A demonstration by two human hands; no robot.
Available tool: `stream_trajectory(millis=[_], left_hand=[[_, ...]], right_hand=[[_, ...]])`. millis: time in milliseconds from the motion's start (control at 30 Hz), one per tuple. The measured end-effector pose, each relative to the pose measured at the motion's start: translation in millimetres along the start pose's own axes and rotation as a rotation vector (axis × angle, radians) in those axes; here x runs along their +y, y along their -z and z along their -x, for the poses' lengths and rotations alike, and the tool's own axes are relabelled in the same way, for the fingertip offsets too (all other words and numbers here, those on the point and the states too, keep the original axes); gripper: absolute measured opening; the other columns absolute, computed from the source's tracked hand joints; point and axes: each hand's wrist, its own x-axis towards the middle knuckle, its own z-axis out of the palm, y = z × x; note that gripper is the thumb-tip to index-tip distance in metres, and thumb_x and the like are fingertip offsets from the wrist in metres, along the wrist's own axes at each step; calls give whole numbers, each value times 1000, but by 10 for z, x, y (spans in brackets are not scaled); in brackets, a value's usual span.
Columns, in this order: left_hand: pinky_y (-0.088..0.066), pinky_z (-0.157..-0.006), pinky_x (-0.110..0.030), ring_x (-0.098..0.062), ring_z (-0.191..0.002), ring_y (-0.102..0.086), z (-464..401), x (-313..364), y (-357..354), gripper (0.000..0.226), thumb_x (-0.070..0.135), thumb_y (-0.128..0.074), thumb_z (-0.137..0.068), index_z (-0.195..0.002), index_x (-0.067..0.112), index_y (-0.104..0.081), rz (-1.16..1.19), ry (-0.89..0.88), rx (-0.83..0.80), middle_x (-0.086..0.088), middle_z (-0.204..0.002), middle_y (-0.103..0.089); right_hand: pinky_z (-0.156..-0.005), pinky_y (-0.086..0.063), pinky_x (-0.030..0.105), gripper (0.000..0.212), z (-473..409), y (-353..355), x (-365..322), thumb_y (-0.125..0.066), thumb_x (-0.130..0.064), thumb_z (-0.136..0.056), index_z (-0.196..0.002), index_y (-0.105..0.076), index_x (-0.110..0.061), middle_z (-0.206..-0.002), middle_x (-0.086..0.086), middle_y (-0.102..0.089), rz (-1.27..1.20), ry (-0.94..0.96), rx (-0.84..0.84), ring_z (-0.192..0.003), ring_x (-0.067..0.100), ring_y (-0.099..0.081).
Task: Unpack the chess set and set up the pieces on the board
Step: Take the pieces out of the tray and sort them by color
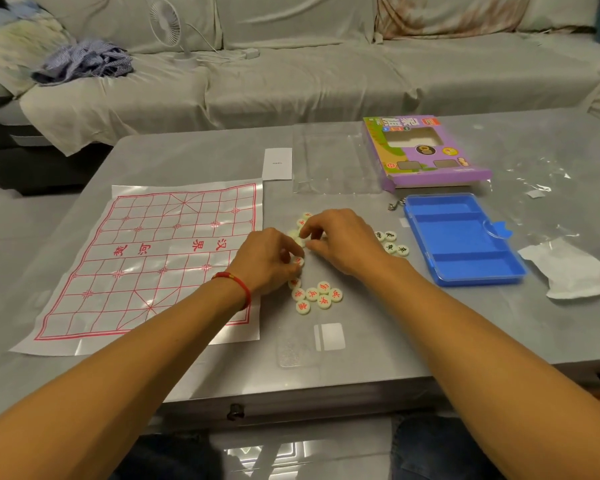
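While both hands work just right of the board [146, 258], the left hand [269, 259] pinches a red piece [298, 261]; the right hand [340, 240] curls over more, its grip hidden. Black pieces [394, 244] peek out just beyond it.

We see a thin, glossy plastic-looking board sheet [146, 258] creased with folds, smooth glossy disc pieces [317, 296], a shiny blue plastic case [465, 268], a printed cardboard box [426, 150], crinkled clear film [541, 174], all on a smooth grey tabletop [430, 323].
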Motion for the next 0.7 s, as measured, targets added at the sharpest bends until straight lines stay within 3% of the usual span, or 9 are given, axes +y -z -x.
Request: stream_trajectory(millis=[200,433,567,700], left_hand=[[-46,-76,-22,-15,-86,-57,-75,1,170,33,16,-67,-87,-121,16,-67,-14,-23,-173,-8,-114,-66],[-46,-75,-19,-12,-88,-54,-9,-52,160,30,5,-62,-88,-115,15,-69,44,-14,-52,-7,-119,-65],[-47,-74,-17,-12,-89,-57,44,-4,131,34,7,-63,-88,-119,19,-66,79,-69,44,-3,-111,-65],[-46,-72,-10,-10,-88,-61,64,113,60,33,20,-68,-88,-120,21,-65,149,-146,101,2,-105,-68]], right_hand=[[-74,-45,29,25,-48,-34,-63,-67,-38,-92,-114,-73,-28,-110,-2,-66,151,82,-7,-95,20,-61],[-78,-56,37,16,162,-5,110,-73,-33,-87,-102,-75,-28,-97,-4,-70,95,48,-10,-86,16,-63],[-59,-54,18,8,259,91,144,-74,-25,-88,-94,-76,-22,-77,-5,-73,-456,-274,79,-57,7,-63],[-56,-48,24,7,390,242,110,-73,-20,-89,-94,-75,-15,-80,0,-76,-834,-446,42,-52,6,-56]])
